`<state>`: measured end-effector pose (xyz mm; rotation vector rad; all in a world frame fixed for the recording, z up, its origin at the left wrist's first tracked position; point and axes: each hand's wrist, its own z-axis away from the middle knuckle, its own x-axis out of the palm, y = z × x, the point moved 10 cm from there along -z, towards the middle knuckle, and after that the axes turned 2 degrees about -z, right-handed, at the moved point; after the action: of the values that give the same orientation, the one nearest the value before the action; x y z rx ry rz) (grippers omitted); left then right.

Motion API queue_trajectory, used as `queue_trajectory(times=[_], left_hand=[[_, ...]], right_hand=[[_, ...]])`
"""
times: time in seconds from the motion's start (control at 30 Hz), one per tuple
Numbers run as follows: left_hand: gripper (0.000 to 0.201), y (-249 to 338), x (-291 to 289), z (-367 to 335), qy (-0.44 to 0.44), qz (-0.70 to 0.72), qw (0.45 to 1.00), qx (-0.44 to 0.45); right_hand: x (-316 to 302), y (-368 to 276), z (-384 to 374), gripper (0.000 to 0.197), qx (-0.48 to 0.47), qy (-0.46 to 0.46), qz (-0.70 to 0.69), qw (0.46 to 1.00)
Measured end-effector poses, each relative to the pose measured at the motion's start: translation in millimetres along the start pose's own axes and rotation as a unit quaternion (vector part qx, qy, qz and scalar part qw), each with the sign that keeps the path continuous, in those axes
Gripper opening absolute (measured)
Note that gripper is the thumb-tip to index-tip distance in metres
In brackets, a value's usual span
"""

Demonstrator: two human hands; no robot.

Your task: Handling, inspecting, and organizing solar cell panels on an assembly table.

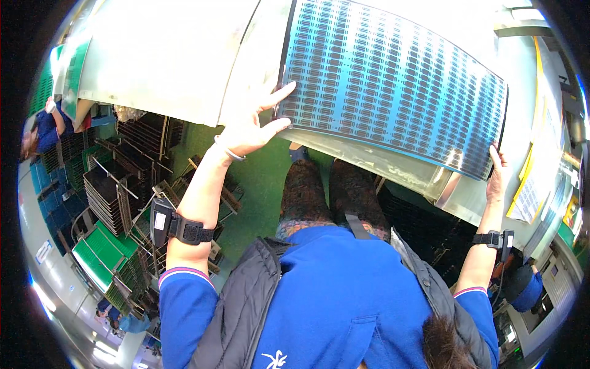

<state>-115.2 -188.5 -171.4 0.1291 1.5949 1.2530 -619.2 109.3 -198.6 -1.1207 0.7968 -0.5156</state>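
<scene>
A large rectangular circuit board panel, glossy blue with rows of black patterns, lies tilted across the pale work table, its near edge by the table's front. At its left edge is my left hand, thumb and forefinger spread apart along the edge and the other fingers partly hidden. My right hand grips the near right corner, with fingertips at the rim and the rest of the grip hidden behind it.
The pale work table stretches left, with a seam across it. Below left stand racks and green boards. A yellow-edged sheet is at the right. Other people are at the far left and lower right.
</scene>
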Motion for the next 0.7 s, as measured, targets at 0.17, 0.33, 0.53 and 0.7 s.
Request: queue_trajectory(times=[0.17,0.33,0.53,0.7], left_hand=[[0.062,5.4,0.5,0.4,0.007,0.036,0.999,-0.004],[0.062,6.2,1.5,0.2,0.006,-0.002,1.000,-0.017],[0.063,7.7,-0.5,-0.5,0.008,0.003,1.000,-0.005],[0.064,2.4,-1.4,0.1,0.014,-0.001,1.000,-0.008]], right_hand=[[-1.0,-1.4,1.2,0.024,-0.004,0.002,0.007,1.000],[-0.1,-2.0,2.3,0.023,0.001,0.006,0.003,1.000],[-0.8,0.0,2.8,0.023,0.001,-0.002,0.000,1.000],[-2.7,3.0,1.0,0.023,-0.003,-0.006,-0.004,1.000]])
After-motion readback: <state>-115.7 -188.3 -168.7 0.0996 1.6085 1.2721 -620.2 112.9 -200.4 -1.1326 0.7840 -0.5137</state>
